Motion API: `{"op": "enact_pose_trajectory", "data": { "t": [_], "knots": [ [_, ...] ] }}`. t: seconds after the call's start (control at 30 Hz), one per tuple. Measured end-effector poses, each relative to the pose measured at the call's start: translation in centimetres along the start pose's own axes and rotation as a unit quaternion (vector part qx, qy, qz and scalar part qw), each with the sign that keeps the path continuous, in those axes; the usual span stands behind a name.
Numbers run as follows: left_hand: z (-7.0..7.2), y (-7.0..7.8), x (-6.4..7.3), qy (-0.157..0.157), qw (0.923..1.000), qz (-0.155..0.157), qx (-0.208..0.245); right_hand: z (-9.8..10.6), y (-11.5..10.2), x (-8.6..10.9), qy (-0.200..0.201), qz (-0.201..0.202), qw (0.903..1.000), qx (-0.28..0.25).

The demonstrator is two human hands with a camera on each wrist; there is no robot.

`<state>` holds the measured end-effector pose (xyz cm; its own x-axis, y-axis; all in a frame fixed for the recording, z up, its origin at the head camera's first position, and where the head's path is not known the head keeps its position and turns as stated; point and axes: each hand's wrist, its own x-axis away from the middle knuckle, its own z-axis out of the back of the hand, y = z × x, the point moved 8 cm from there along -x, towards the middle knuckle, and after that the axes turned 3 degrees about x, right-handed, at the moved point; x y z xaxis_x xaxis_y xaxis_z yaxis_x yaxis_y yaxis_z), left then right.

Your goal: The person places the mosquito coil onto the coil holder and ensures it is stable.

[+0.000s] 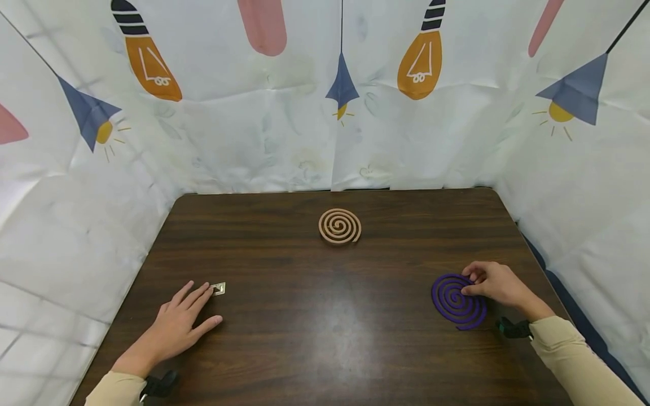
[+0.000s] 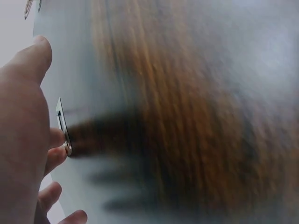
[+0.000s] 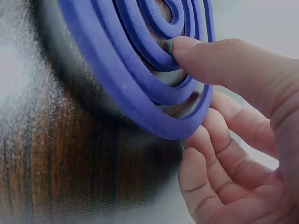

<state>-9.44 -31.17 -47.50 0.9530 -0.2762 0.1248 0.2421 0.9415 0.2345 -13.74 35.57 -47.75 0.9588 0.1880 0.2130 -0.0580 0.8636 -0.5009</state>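
Note:
My right hand pinches the right edge of a purple mosquito coil, thumb on its upper face and fingers at the outer ring. In the right wrist view the purple coil is seen near edge-on, close over the wood with a dark shadow beside it. At the left, my left hand lies flat with fingers spread. Its fingertips touch a small metal coil stand, a thin plate with a cut-out, which the left wrist view shows at the fingertips from the side.
A tan mosquito coil lies near the back middle of the dark wooden table. White printed cloth hangs around the back and both sides. Each wrist wears a black strap device.

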Motion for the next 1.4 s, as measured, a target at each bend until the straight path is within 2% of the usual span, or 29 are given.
{"op": "enact_pose_trajectory", "data": {
  "t": [0.13,0.3,0.67,0.73,0.83,1.0,1.27,1.4],
  "knots": [
    [0.0,0.7,-0.5,0.000,1.0000,-0.006,-0.002,0.0,-0.3,0.1,0.000,0.010,0.9999,0.003],
    [-0.1,1.4,-1.0,0.003,0.9999,-0.014,-0.005,-0.1,-0.2,0.1,-0.003,0.005,1.0000,-0.004],
    [-0.3,2.6,-2.1,0.017,0.9995,-0.028,0.001,0.1,0.4,0.0,-0.002,-0.004,0.9985,-0.054],
    [-0.3,2.9,-2.2,0.017,0.9994,-0.030,0.003,0.0,0.5,-0.1,-0.009,-0.010,0.9969,-0.078],
    [-0.4,3.1,-2.5,0.013,0.9995,-0.029,0.007,-0.3,0.5,-0.1,-0.027,-0.014,0.9911,-0.130],
    [-0.5,3.7,-2.9,0.012,0.9993,-0.033,0.010,-0.8,0.4,-0.2,-0.047,-0.024,0.9729,-0.225],
    [-0.9,4.5,-3.6,0.006,0.9992,-0.038,0.014,-1.3,0.8,-0.6,-0.032,-0.061,0.9598,-0.272],
    [-1.1,4.8,-3.9,0.007,0.9992,-0.037,0.013,-1.6,0.7,-0.7,-0.028,-0.062,0.9514,-0.300]
  ]
}}
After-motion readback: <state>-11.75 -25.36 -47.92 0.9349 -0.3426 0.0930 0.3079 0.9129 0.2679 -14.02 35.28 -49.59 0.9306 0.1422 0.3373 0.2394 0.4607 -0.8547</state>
